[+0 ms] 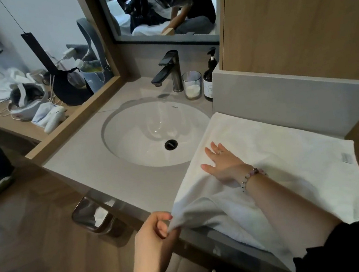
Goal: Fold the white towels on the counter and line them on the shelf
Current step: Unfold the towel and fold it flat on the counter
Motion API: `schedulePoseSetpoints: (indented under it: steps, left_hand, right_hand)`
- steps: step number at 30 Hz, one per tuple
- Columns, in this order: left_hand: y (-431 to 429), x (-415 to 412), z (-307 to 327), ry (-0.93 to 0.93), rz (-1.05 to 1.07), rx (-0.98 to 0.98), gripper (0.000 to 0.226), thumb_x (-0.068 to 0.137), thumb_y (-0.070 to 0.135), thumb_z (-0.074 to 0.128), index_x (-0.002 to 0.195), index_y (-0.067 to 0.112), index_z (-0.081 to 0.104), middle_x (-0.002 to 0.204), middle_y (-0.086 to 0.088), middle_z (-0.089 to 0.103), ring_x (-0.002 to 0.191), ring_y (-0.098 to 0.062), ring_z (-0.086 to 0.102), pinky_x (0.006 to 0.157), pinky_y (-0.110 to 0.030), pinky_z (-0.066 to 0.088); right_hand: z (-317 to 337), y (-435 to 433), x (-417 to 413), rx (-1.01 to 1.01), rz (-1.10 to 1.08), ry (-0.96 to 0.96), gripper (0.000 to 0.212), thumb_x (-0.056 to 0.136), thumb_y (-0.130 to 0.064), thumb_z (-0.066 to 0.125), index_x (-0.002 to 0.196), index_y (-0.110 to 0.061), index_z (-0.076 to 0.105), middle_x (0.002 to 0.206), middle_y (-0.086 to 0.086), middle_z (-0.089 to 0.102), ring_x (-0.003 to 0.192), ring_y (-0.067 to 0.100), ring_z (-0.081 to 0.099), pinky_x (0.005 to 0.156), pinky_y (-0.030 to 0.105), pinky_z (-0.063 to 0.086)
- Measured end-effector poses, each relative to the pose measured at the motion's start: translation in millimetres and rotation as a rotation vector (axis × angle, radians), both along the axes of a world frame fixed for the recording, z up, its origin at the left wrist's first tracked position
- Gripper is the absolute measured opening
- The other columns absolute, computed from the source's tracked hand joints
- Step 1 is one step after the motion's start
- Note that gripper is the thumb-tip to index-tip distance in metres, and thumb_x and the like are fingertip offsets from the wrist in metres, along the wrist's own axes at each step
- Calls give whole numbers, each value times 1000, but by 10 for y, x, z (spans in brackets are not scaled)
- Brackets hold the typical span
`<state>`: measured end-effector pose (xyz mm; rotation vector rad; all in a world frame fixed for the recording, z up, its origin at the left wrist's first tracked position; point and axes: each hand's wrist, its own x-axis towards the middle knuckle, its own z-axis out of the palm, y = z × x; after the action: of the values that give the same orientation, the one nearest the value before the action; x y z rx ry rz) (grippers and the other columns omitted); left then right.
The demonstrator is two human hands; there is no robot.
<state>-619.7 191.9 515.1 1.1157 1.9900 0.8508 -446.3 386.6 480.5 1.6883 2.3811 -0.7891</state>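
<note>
Clearly the first fold was in hand: the white towel (277, 151) lay spread on the counter (101, 168) just right of the sink (113, 123), its near edge drooping over the counter's front. My left hand (154, 231) pinched the towel's near-left corner between thumb and curled fingers, just off that edge. My right hand (221, 164) lay flat on the cloth, fingers straight and spread, gripping nothing, only pressing. Next, I judged, the pinched corner had to be carried across the pinned part, edges matched. I could not see the shelf.
</note>
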Motion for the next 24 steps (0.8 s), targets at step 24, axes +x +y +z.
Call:
schedulePoseSetpoints:
  steps: [24]
  left_hand:
    - [-13,213,-161,-880,696,30,42,90,-8,45,131,-1,49,130,-18,54,105,-26,56,97,-30,42]
  right_hand:
    - [-21,-10,30,1,-12,26,75,95,-53,38,152,-21,0,158,-3,-13,145,14,-13,119,32,3]
